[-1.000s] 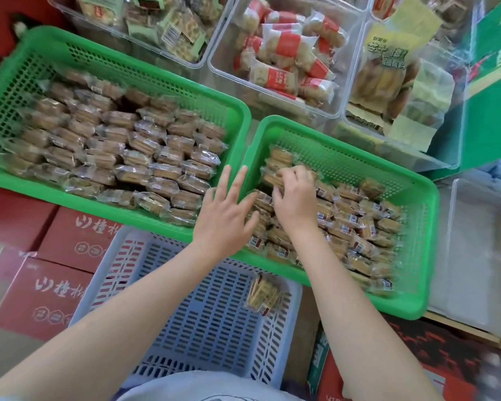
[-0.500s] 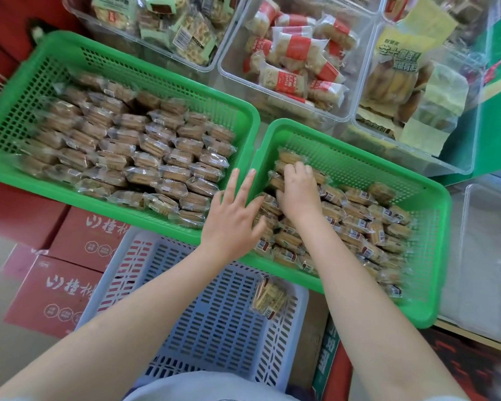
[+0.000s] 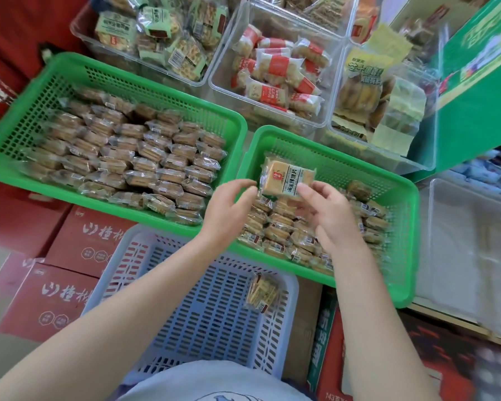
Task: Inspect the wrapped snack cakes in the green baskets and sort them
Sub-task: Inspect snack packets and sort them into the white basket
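Two green baskets sit side by side. The left green basket (image 3: 70, 70) is packed with neat rows of clear-wrapped snack cakes (image 3: 133, 160). The right green basket (image 3: 399, 256) holds a looser pile of cakes (image 3: 281, 227). Both hands hold one wrapped cake (image 3: 287, 178) flat above the right basket, printed face up. My left hand (image 3: 229, 209) pinches its left edge. My right hand (image 3: 327, 206) pinches its lower right edge.
A pale blue basket (image 3: 203, 314) in front of me holds a single wrapped cake (image 3: 262, 290). Clear bins of other packaged snacks (image 3: 275, 70) stand behind the green baskets. Red cartons (image 3: 55, 290) lie at lower left, an empty clear bin (image 3: 475, 256) at right.
Both hands were down among the cakes in the right basket. They have lifted one cake out and now hold it up between them; the camera view has shifted slightly.
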Tool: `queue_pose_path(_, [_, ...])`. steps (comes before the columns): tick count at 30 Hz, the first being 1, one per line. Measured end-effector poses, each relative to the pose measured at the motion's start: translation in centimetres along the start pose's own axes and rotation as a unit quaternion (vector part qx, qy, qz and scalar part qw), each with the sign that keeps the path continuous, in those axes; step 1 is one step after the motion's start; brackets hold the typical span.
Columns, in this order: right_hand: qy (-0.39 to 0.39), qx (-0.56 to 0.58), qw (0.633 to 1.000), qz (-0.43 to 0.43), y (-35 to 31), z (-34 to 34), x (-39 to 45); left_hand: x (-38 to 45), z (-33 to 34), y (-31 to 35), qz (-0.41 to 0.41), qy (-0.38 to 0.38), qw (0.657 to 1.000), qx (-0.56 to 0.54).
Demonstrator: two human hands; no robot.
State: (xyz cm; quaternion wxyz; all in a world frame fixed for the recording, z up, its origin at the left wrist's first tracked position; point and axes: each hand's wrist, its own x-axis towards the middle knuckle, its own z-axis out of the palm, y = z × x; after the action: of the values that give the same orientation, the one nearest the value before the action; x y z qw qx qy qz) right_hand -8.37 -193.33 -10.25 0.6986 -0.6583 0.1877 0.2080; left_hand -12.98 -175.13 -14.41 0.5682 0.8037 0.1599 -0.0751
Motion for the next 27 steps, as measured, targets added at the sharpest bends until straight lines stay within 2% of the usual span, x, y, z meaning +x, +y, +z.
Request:
queue_pose_path(1, [-0.020,0.036,0.999,0.009,0.1,0.0,-1.4,-1.1,-0.5,1.3,-0.049,-0.015,0.990,-0.133])
queue_pose_path(2, [-0.036,0.060,0.997,0.015,0.3,0.0,-2.7,-2.1,-1.0,2.4,-0.089,-0.037,0.964,-0.247])
queue_pose_path(3, [-0.047,0.073,0.996,0.014,0.5,0.1,-3.8,-3.1,-1.4,2.9,-0.106,-0.053,0.940,-0.319])
queue_pose_path(4, [-0.053,0.077,0.996,0.011,0.7,0.1,-4.9,-4.1,-1.8,3.1,-0.107,-0.059,0.931,-0.345])
queue_pose_path(11, [-0.084,-0.004,0.995,-0.056,2.0,-0.4,-10.3,-9.3,-3.4,2.3,-0.094,-0.029,0.947,-0.306])
queue_pose_path(14, [-0.084,0.003,0.994,-0.067,2.4,-0.5,-12.3,-10.9,-3.8,1.9,-0.077,-0.050,0.953,-0.288])
queue_pose_path(16, [-0.042,0.000,0.995,-0.090,3.1,-0.4,-13.3,-12.0,-4.1,1.7,-0.060,-0.086,0.953,-0.286])
queue_pose_path(18, [0.041,-0.047,0.989,-0.132,3.8,-0.3,-14.2,-13.2,-4.3,1.8,-0.045,-0.126,0.945,-0.297])
queue_pose_path(21, [0.145,-0.173,0.951,-0.210,4.5,0.1,-15.6,-14.9,-4.1,2.1,-0.030,-0.162,0.934,-0.317])
queue_pose_path(24, [0.158,-0.244,0.918,-0.270,4.8,0.2,-16.8,-16.0,-4.1,2.1,-0.030,-0.169,0.926,-0.336])
queue_pose_path(27, [0.138,-0.208,0.935,-0.253,5.2,-0.2,-17.3,-16.6,-4.4,2.0,-0.031,-0.182,0.920,-0.345])
